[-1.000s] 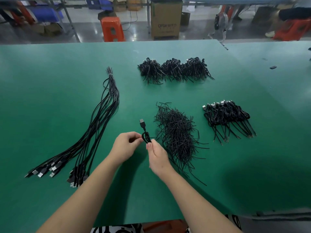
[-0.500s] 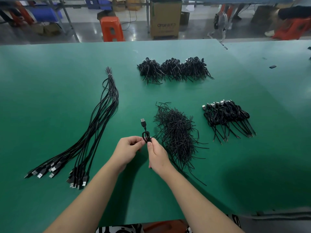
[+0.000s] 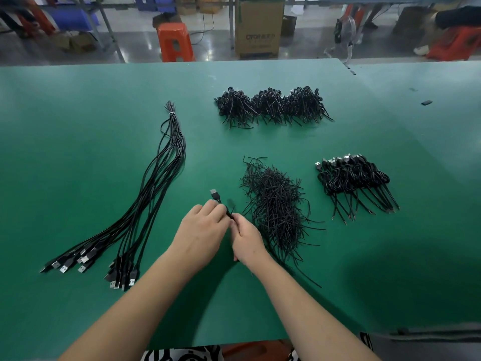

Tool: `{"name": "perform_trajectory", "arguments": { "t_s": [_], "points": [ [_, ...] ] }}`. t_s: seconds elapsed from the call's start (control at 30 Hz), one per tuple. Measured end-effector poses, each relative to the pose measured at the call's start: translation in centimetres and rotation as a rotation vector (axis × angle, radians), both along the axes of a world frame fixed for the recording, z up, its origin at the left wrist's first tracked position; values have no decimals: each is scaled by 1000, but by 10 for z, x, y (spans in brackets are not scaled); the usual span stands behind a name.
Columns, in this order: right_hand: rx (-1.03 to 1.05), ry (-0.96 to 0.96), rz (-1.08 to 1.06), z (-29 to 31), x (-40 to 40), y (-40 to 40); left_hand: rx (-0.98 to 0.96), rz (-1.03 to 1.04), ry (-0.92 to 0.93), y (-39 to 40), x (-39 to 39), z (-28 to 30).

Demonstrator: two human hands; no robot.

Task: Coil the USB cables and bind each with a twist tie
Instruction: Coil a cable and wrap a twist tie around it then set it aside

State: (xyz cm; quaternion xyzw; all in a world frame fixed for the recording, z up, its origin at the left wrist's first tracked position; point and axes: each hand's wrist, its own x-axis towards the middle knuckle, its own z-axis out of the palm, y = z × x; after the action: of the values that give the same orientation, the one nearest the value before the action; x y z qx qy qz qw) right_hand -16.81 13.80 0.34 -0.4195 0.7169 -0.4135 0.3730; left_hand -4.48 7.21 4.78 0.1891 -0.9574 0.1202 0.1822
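Both hands meet over the green table [image 3: 78, 152]: the left hand [image 3: 201, 230] and right hand [image 3: 247, 239] pinch one coiled USB cable [image 3: 217, 198], its plug poking up just beside the loose twist ties [image 3: 276, 204].

The table [image 3: 78, 152] under my forearms is covered in a matt green mat, smooth, with only a soft sheen. The USB cable [image 3: 217, 198] I hold has a smooth black plastic jacket and a bright metal plug shell, as do the loose cables [image 3: 161, 168]. The twist ties [image 3: 273, 204] look thin, black and dull; the stool [image 3: 175, 43] is glossy orange plastic, the box [image 3: 259, 24] plain brown cardboard.
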Motion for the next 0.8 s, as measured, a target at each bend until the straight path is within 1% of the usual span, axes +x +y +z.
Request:
{"name": "perform_trajectory", "arguments": {
  "t_s": [0.07, 0.13, 0.27, 0.37, 0.47, 0.53, 0.6, 0.67, 0.73, 0.8],
  "points": [
    [28, -34, 43, 1, -2, -1, -37, -110, -32, -6, 1, 5],
    [50, -35, 79, 3, -4, 0, -31, -150, -62, -11, 3, 6],
    [67, -13, 98, 6, -2, 1, 65, -61, -52, -17, 4, 7],
    [36, 16, 81, 7, 1, 3, 275, 70, 61, -12, 0, 3],
    [-24, 53, 59, 7, 2, 6, 605, 309, 197, -6, -7, 1],
    [-75, 80, 47, 4, 3, 10, 737, 398, 241, -4, -10, 1],
    [-141, 122, 39, 1, 6, 12, 848, 443, 278, -4, -11, 3],
    [-192, 216, 57, -1, 7, 13, 954, 497, 272, -7, -9, 6],
    [-213, 318, 95, -3, 9, 14, 1051, 544, 223, -12, -3, 10],
    [-235, 406, 116, -5, 12, 17, 1156, 551, 198, -17, 2, 13]
  ]
}}
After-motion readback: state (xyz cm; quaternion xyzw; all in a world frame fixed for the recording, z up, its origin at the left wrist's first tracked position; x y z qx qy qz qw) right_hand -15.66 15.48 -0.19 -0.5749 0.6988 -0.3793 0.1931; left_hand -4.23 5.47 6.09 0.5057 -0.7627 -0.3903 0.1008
